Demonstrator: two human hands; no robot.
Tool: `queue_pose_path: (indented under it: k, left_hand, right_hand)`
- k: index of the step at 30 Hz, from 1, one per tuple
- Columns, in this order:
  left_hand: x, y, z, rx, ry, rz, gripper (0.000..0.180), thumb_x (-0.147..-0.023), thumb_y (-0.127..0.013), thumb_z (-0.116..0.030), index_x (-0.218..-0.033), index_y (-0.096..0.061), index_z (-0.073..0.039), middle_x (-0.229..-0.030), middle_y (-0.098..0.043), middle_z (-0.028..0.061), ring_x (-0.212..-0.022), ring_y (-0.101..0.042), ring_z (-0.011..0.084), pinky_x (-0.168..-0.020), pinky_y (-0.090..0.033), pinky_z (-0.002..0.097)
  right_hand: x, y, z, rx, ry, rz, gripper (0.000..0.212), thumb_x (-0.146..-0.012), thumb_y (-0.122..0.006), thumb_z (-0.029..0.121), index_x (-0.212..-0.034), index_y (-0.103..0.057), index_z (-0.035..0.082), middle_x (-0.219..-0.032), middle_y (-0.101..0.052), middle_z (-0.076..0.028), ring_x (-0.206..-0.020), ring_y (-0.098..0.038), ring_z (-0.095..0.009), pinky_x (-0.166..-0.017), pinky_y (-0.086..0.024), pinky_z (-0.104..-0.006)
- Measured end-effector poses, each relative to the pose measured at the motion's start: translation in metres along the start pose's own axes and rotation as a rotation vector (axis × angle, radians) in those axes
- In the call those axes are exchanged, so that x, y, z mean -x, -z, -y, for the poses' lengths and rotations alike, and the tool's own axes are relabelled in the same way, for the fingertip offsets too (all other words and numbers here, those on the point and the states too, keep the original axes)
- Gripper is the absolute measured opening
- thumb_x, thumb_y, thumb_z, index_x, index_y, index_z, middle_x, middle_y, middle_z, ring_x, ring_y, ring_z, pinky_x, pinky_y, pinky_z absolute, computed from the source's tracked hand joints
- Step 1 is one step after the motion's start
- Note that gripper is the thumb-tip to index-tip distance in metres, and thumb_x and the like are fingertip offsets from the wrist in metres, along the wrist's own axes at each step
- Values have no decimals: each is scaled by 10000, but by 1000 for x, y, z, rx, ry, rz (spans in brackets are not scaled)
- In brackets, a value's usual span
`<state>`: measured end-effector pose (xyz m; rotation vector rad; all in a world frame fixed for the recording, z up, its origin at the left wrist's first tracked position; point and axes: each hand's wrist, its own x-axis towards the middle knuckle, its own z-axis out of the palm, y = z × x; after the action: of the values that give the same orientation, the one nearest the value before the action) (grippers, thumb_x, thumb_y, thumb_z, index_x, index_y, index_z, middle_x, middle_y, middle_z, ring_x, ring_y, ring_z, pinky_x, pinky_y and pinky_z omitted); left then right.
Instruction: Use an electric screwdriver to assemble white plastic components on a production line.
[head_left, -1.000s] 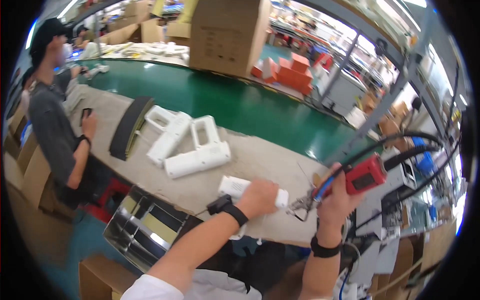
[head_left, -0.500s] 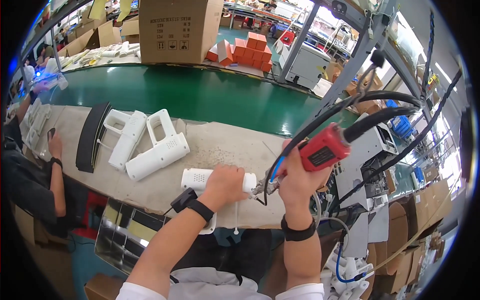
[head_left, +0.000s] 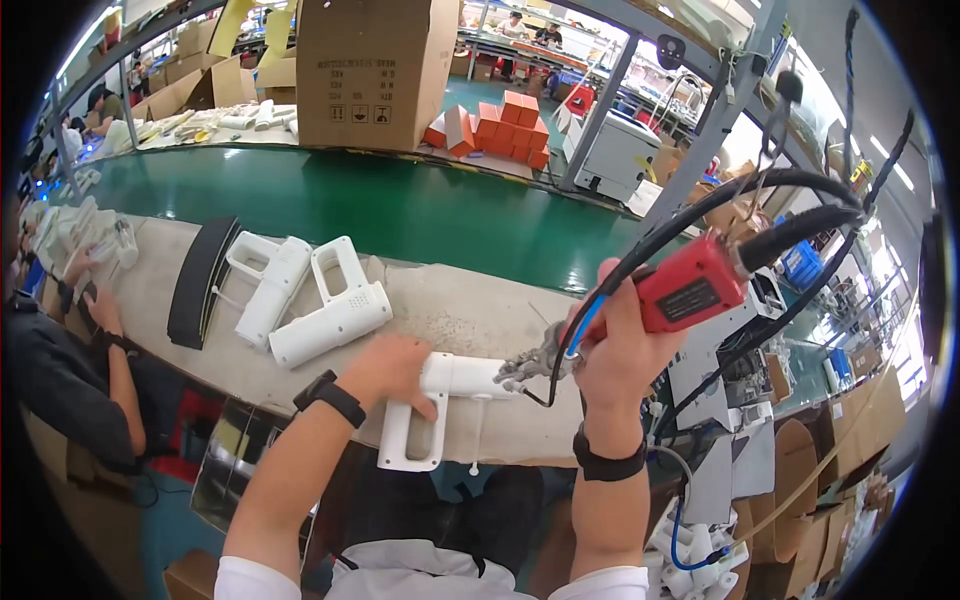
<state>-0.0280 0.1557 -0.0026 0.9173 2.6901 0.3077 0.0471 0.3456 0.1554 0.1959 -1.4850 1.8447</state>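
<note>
A white plastic gun-shaped housing (head_left: pixel 465 374) with a looped handle lies at the near edge of the bench, its handle toward me. My left hand (head_left: pixel 392 368) grips its left end, with the thumb down by the handle loop. My right hand (head_left: pixel 625 350) is closed around a red corded power tool (head_left: pixel 692 284), held tilted. The tool's metal head (head_left: pixel 532 362) points left and down at the housing's right end; whether it touches cannot be made out. A thin white stem with a small knob (head_left: pixel 475 468) hangs from the housing over the bench edge.
Two similar white housings (head_left: pixel 330 325) and a stack of dark curved strips (head_left: pixel 203 285) lie to the left on the paper-covered bench. Beyond runs a green conveyor belt (head_left: pixel 400 205). A co-worker's arm (head_left: pixel 122 385) is at far left. Black cables (head_left: pixel 765 180) loop at right.
My left hand has slid leftward along the housing to its left end, uncovering its middle and handle. My right hand and the red tool have shifted slightly up and right.
</note>
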Motion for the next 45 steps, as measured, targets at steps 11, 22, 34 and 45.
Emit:
queue_pose_path:
  k: [11, 22, 34, 45]
  left_hand:
    - [-14, -17, -19, 84, 12, -83, 781, -513, -813, -577, -992, -596, 1, -1002, -621, 159, -1024, -582, 325, -862, -485, 416]
    - [-13, -19, -19, 137, -14, -116, 817, -492, -818, -571, -1026, -571, -4, -1029, -611, 160, -1033, -576, 332, -860, -490, 401]
    - [-38, -24, -16, 181, 84, -101, 881, -464, -833, -598, -1105, -584, -47, -1103, -606, 144, -1065, -577, 312, -884, -479, 406]
    - [-29, -34, -16, 142, 4, -392, 790, -497, -833, -550, -1000, -584, 6, -983, -625, 174, -977, -611, 317, -842, -496, 396]
  right_hand:
    - [-3, -28, -68, 133, -39, 69, 85, -873, -585, 55, -830, -580, -18, -518, -519, -19, -388, -474, -91, -383, -348, -230]
    - [8, -30, -120, 227, -53, 131, 114, -876, -607, 80, -814, -590, -14, -549, -538, -13, -413, -484, -88, -393, -361, -229]
    - [6, -27, -28, 19, -16, 50, 126, -836, -680, 68, -836, -574, 1, -564, -538, -14, -383, -461, -79, -366, -328, -212]
    - [28, -5, -98, 252, -42, 180, 76, -858, -599, 43, -866, -587, -32, -613, -569, -36, -428, -513, -93, -394, -385, -222]
